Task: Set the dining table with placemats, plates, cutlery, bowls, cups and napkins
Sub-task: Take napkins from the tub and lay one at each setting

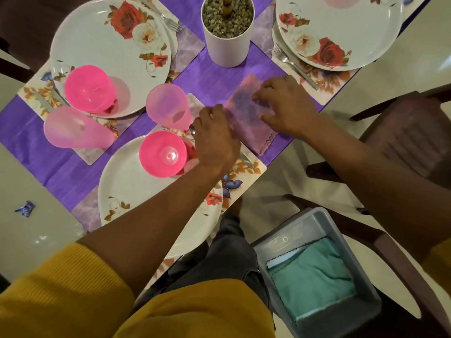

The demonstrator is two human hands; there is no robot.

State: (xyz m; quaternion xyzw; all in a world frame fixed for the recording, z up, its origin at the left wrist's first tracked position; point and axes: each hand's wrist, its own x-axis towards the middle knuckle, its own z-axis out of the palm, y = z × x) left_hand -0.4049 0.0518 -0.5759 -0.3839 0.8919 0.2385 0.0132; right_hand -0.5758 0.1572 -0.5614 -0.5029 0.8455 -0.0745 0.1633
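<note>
Grey plastic bin (341, 252), near right, on the floor beside the worktop: holds a folded teal cloth (312, 281) with a white-edged cloth (280, 261) showing at its far side.

White pot (227, 37), far centre on the purple table runner (212, 79): filled with small pebbles around a stem.

Near plate (136, 198), rose pattern, on a floral placemat (249, 169): carries an inverted bright pink bowl (163, 154). Pale pink cup (168, 106) lies just beyond it, mouth facing the camera.

Far left plate (105, 50): second bright pink bowl (89, 89) sits on its near edge. Another pale pink cup (73, 128) is tipped on its side just near of it. Fork (168, 20) at this plate's far right edge.

Far right plate (339, 32): fork (292, 64) along its left side; something pale pink on the plate at the top edge of view, cut off.

Task item: pink napkin (246, 113), folded, lying flat on the runner, right of the near setting. Left hand (214, 140) has fingers curled onto the napkin's left edge; a spoon tip (192, 130) shows just at its left side. Right hand (285, 103) has fingertips pressing and pinching the napkin's right side. Both grasp the napkin.

Dark chair (410, 142) stands to the right of the worktop. Small blue wrapper (25, 208) on the floor, left.
</note>
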